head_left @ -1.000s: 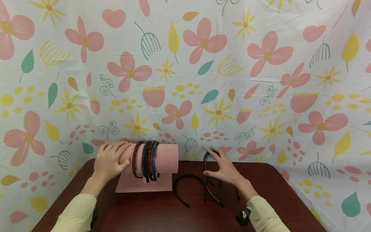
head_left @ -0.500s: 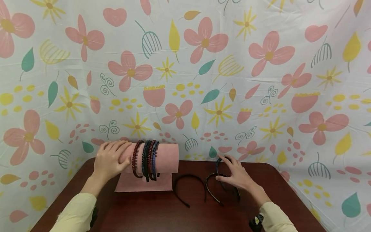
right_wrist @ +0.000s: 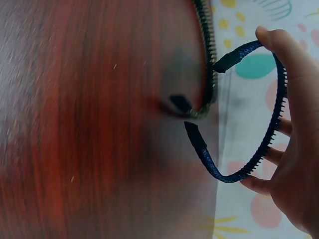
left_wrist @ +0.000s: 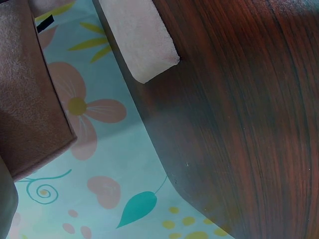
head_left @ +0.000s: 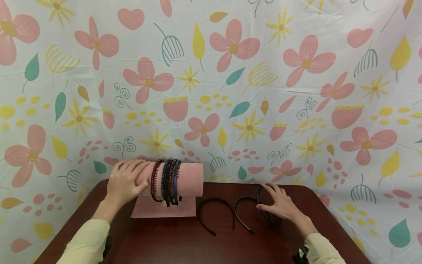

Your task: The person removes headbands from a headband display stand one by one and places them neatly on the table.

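Observation:
My left hand (head_left: pixel 124 181) grips the left end of a pink padded headband stand (head_left: pixel 190 179). Around its roll hang several toothed headbands, dark red (head_left: pixel 154 183), black and blue. Only a sliver of the left hand (left_wrist: pixel 6 204) shows in the left wrist view, beside the roll (left_wrist: pixel 30 89). Over the table's right side, my right hand (head_left: pixel 281 204) holds a dark blue toothed headband (right_wrist: pixel 275 117) between thumb and fingers. In the right wrist view its tips point toward a beaded headband (right_wrist: pixel 209 55) below.
On the dark wood table (head_left: pixel 158 244), a plain black headband (head_left: pixel 214 199) lies right of the stand's pink base (head_left: pixel 145 211). The beaded one lies between it and my right hand. Behind the table's back edge hangs a flower-print cloth (head_left: pixel 204 84).
My right hand has moved right with the dark blue headband, away from the stand and past the beaded headband. My left hand has stayed on the stand.

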A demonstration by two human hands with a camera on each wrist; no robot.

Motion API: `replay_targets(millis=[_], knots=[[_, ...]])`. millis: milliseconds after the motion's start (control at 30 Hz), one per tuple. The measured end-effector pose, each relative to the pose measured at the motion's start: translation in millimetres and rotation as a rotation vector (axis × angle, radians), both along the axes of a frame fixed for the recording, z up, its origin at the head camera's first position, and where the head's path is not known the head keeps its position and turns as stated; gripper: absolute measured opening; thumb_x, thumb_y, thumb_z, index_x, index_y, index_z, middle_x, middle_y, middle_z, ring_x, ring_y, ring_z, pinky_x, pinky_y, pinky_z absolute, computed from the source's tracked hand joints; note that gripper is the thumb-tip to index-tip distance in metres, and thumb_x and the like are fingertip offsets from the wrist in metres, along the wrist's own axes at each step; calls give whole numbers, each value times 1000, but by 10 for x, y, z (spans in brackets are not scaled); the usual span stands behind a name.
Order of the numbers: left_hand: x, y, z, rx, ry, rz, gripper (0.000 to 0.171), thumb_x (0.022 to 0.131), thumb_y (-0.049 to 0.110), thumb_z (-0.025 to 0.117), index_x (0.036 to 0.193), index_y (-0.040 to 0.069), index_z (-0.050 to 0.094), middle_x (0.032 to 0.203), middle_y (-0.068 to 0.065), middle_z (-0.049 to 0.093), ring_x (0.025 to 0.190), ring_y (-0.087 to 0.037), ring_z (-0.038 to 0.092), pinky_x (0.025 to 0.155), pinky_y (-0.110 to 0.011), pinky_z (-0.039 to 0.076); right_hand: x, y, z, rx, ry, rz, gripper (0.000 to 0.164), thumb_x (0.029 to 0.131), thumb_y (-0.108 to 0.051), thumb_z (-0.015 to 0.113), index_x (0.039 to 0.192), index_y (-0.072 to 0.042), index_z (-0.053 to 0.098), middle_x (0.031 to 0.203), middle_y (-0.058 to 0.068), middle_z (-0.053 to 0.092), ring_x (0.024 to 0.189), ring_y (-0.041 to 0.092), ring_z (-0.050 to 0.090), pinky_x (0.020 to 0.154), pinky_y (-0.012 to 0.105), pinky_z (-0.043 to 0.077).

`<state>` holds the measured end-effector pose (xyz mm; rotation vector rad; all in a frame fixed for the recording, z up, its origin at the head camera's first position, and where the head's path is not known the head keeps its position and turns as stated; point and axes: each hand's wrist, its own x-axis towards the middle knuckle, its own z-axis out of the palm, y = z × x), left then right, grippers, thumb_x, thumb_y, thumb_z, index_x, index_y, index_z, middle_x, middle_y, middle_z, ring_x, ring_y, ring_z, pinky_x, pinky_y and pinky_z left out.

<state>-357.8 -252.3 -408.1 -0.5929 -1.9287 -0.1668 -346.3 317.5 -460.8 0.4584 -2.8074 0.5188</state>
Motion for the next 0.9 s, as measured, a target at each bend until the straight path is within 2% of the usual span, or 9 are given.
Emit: replay_targets(millis=[267,567,900], knots=[[-5,8,4,8,18,-12,63,93,60,38,117,13,73,112,-13,72,104,-36,67,93,-59,45,-42,211,-72,33,-107,-37,87,85,-62,66,154,-20,36,154,19,32,131,53,37,88,78,34],[-27,13,13,25,36,-24,64,94,62,38,118,14,73,112,-11,72,104,-34,67,92,-58,45,-43,361,-98,77,-94,-43,88,83,-60,68,152,-14,39,151,26,34,129,58,37,85,79,36],[-41,3,-3,19,26,-20,68,95,66,35,119,14,72,113,-12,72,105,-35,67,93,-59,45,-68,422,-147,104,-138,-62,88,84,-60,67,151,-10,40,149,29,37,125,61,40,79,76,40]])
